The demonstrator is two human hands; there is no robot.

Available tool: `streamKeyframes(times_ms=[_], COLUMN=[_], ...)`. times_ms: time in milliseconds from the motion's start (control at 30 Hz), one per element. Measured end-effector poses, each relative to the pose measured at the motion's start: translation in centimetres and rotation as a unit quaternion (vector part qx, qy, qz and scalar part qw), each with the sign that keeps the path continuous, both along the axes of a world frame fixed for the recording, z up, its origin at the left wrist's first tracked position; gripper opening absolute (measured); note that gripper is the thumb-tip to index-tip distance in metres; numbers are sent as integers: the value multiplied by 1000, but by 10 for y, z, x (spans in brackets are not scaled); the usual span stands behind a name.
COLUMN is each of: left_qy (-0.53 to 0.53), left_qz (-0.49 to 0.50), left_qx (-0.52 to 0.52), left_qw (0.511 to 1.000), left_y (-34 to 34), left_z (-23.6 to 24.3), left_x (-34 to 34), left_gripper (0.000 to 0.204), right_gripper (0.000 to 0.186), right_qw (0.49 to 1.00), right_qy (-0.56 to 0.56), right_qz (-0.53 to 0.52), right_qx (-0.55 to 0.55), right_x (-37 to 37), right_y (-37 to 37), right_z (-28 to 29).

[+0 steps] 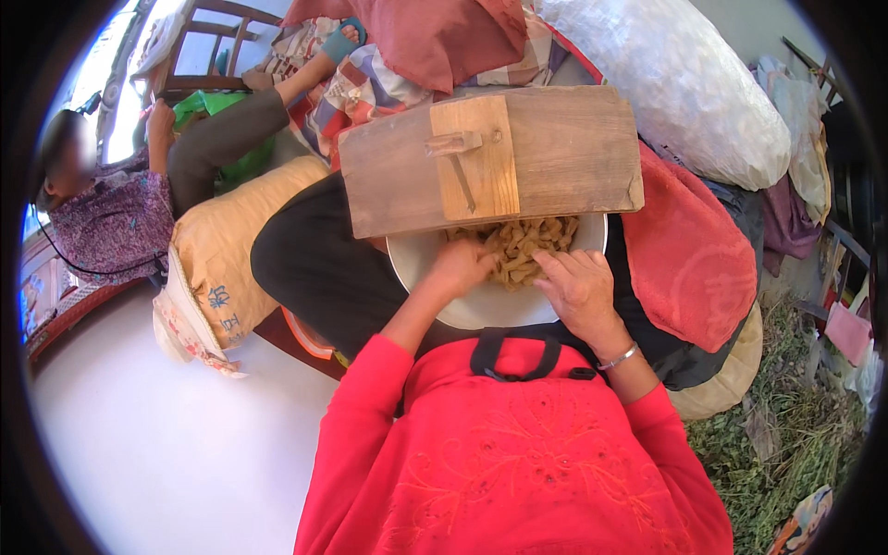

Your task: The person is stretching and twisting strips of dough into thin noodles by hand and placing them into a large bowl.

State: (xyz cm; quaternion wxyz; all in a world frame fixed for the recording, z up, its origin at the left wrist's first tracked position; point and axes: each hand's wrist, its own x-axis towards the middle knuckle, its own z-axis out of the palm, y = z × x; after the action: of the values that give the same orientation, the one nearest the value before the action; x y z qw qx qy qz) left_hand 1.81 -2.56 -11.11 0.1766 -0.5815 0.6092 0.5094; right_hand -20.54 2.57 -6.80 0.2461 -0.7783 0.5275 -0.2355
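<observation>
A white bowl (pixel 499 310) sits between my legs, with a heap of light brown, wrinkled pieces (pixel 518 250) in it. My left hand (pixel 460 268) reaches over the bowl's left side, its fingers curled in at the edge of the heap. From the right, my right hand (pixel 581 291) bends its fingers and thumb at the pieces. Whatever lies between the fingers of either hand is too small to tell. A wooden board (pixel 564 153) with a lighter crosspiece and a peg covers the bowl's far part and hides some of the heap.
At the left sits another person (pixel 111 213) beside a tan sack (pixel 240 250). A red cushion (pixel 684 240) lies to the right of the board. Beyond are a big white plastic sack (pixel 675 83) and checked cloth (pixel 370 88). Dried plants (pixel 786 435) spread over the floor at right.
</observation>
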Motion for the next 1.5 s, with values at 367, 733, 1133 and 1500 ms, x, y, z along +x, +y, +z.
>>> streamKeyframes(times_ms=[367,733,1133,1500], left_qy=[625,781,371,343], left_qz=[17,-57,-128,-136], left_qx=[-93,8,-397,-212], left_qw=[775,622,830,905], left_y=[38,6,10,24], left_z=[193,259,187,176], left_x=[-35,36,49,54], left_gripper=[29,16,47,10], right_gripper=[16,9,14,14], right_qw=[944,965,948,965], right_qy=[-253,-191,-199,-91], right_qz=[163,-28,-70,-43], right_qx=[140,176,240,243], right_x=[9,15,47,11], right_y=[-3,20,47,51], right_z=[51,53,182,161])
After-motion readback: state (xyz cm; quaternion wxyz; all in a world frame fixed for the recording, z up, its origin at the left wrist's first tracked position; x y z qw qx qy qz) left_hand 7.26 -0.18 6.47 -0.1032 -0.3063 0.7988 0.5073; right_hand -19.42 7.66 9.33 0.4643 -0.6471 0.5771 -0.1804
